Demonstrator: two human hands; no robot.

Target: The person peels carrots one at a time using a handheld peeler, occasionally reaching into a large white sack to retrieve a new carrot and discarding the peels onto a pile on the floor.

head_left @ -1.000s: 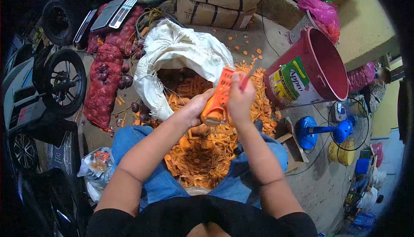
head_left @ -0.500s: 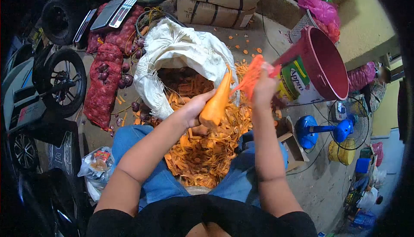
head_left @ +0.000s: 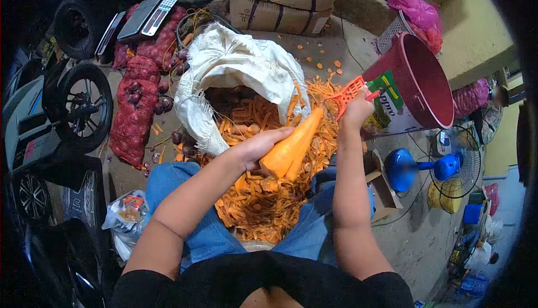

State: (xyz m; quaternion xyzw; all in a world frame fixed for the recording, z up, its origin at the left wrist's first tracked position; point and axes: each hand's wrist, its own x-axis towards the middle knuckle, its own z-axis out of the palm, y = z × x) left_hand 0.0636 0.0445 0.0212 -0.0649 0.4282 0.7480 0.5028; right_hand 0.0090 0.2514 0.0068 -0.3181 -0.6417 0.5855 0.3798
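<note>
My left hand [head_left: 261, 149] is wrapped round the thick end of a large peeled carrot [head_left: 297, 143], whose thin end points up and to the right. My right hand [head_left: 356, 113] grips an orange peeler [head_left: 349, 94] by its handle. The peeler's head is beside the carrot's thin tip; whether the two touch is hard to tell. Beneath both hands spreads a heap of carrot peelings [head_left: 255, 210] between my knees. Just beyond it lies a white woven sack [head_left: 241, 50] with its mouth open towards me, peelings and carrot pieces inside.
A dark red bucket [head_left: 386, 61] tilts at the right, near a blue fan [head_left: 400, 171] and a cardboard box [head_left: 384, 199]. Net bags of red onions [head_left: 134, 112] and a scale [head_left: 143, 17] lie at the left, beside a motorbike wheel [head_left: 84, 106]. Wrapped bales [head_left: 280, 17] stand behind.
The carrot's thin end has swung down and to the right. My right hand has come lower and slightly right with the peeler, which was blurred and now shows sharply.
</note>
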